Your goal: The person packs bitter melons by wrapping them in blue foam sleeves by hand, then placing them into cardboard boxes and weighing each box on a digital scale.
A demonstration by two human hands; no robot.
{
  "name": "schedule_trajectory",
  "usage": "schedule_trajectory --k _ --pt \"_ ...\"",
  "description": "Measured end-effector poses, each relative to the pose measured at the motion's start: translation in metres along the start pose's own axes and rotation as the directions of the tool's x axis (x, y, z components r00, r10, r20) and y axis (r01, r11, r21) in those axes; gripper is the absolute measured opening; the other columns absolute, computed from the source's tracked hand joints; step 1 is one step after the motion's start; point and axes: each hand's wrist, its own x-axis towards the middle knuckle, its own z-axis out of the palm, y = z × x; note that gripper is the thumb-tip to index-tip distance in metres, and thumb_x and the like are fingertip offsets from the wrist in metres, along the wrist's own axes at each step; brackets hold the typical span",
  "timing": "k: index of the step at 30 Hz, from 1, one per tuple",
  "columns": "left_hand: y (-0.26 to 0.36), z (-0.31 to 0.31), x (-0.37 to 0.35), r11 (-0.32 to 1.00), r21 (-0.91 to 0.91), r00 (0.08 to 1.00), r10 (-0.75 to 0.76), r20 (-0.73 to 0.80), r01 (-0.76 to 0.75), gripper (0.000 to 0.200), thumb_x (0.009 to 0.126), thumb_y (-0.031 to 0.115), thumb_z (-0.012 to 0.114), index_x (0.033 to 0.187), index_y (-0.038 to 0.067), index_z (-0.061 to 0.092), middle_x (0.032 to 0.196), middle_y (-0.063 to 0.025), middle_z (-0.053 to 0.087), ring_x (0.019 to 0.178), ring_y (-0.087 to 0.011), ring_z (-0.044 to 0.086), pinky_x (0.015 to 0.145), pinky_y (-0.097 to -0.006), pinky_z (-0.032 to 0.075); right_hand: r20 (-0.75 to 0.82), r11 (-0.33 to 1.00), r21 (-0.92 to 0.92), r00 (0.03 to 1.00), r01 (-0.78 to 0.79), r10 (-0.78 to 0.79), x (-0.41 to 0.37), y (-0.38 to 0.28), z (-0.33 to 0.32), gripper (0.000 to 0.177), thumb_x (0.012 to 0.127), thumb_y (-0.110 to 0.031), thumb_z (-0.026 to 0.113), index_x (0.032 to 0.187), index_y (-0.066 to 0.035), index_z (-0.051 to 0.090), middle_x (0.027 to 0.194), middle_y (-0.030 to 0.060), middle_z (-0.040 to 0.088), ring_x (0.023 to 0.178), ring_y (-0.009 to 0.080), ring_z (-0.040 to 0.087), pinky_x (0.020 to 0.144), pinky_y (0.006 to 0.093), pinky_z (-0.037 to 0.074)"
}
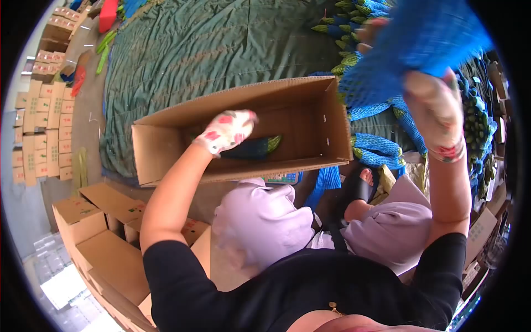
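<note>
An open cardboard box lies in front of me, with a green vegetable in blue netting inside. Over the box is my left hand, in a white glove with red patches; its fingers look curled, and what they may hold is hidden. My right hand, gloved too, is raised at the right, closed on blue netting that is blurred by motion. Netted green vegetables lie beside the box's right end.
Green cloth covers the ground beyond the box. Cardboard boxes stand at the lower left, with stacked cartons farther left. Another person's hand shows at the upper right. More netted vegetables lie at the right.
</note>
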Motion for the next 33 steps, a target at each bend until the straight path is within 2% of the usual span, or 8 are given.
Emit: schedule_trajectory --k 3,6,8,11,19,23,28,33 --pt "0.04 -0.024 -0.049 0.692 -0.485 0.678 0.009 -0.735 -0.535 0.031 0.088 0.007 0.056 0.118 0.002 0.057 0.108 -0.0129 0.064 0.1 -0.0229 0.063 0.094 -0.0381 0.047 0.018 0.969 -0.176 0.984 -0.173 0.179 0.01 0.003 0.038 0.057 0.077 -0.017 0.068 0.129 -0.001 0.051 0.117 0.0105 0.062 0.107 0.0184 0.06 0.094 0.0326 0.045" --pt "0.074 -0.042 -0.073 0.58 -0.406 0.579 0.143 -0.802 -0.706 0.063 0.084 0.018 0.069 0.138 0.001 0.039 0.125 -0.0144 0.055 0.116 -0.0254 0.054 0.103 -0.0404 0.039 0.112 0.975 0.167 0.985 -0.149 0.131 0.024 0.004 0.051 0.043 0.077 -0.006 0.065 0.119 0.0 0.058 0.115 0.0078 0.063 0.102 0.016 0.062 0.093 0.0305 0.046" --pt "0.106 -0.045 -0.074 0.472 -0.411 0.566 0.252 -0.785 -0.78 0.108 0.07 0.037 0.084 0.149 0.003 0.02 0.136 -0.0163 0.045 0.128 -0.0274 0.044 0.109 -0.0397 0.031 0.219 0.991 -0.103 0.974 0.088 -0.064 0.025 0.002 0.064 0.041 0.078 -0.004 0.065 0.118 0.0 0.059 0.115 0.0082 0.063 0.101 0.0171 0.062 0.096 0.0331 0.045" --pt "0.121 -0.053 -0.08 0.822 -0.044 0.48 0.287 -0.829 -0.568 0.094 0.071 0.025 0.082 0.145 0.0 0.029 0.129 -0.0205 0.052 0.117 -0.0293 0.054 0.101 -0.0375 0.04 0.257 0.987 0.15 0.962 0.054 -0.091 0.023 0.002 0.09 0.049 0.085 -0.006 0.064 0.131 -0.001 0.047 0.126 0.0098 0.056 0.106 0.0219 0.06 0.102 0.0375 0.04" --pt "0.036 -0.039 -0.099 0.966 0.187 0.956 0.214 -0.2 -0.178 0.045 0.071 0.011 0.068 0.115 0.009 0.06 0.103 -0.0136 0.066 0.096 -0.0326 0.064 0.084 -0.0396 0.051 -0.209 0.925 -0.214 0.94 -0.314 0.271 -0.076 0.039 -0.144 0.034 0.093 -0.017 0.059 0.122 0.001 0.057 0.1 0.0053 0.064 0.088 0.0104 0.06 0.084 0.0253 0.048" --pt "0.022 -0.006 -0.06 0.963 0.261 0.996 0.082 -0.021 -0.074 0.042 0.073 0.014 0.065 0.114 0.009 0.06 0.099 -0.0147 0.066 0.092 -0.0323 0.065 0.082 -0.0397 0.051 -0.315 0.711 -0.378 0.805 -0.593 0.504 -0.19 0.148 -0.237 0.029 0.083 -0.014 0.065 0.111 -0.006 0.062 0.091 0.0049 0.066 0.087 0.0192 0.063 0.077 0.0317 0.05" --pt "-0.02 0.021 0.008 0.892 0.416 0.982 0.185 0.017 -0.176 0.055 0.076 0.02 0.067 0.127 0.008 0.051 0.111 -0.0209 0.06 0.102 -0.0384 0.058 0.087 -0.0448 0.048 -0.213 -0.006 -0.965 0.777 -0.261 0.592 -0.254 0.219 -0.241 0.041 0.067 -0.013 0.073 0.107 -0.011 0.064 0.119 0.0134 0.057 0.114 0.0327 0.055 0.093 0.0435 0.047" --pt "-0.041 0.053 0.046 0.854 0.518 0.999 0.049 0.018 -0.051 0.071 0.081 0.031 0.069 0.141 0.008 0.039 0.116 -0.0249 0.055 0.103 -0.0414 0.057 0.088 -0.0473 0.047 -0.121 -0.005 -0.99 0.817 -0.143 0.564 -0.277 0.265 -0.251 0.06 0.059 -0.015 0.077 0.116 -0.014 0.061 0.139 0.0201 0.042 0.134 0.0407 0.033 0.108 0.0472 0.034"
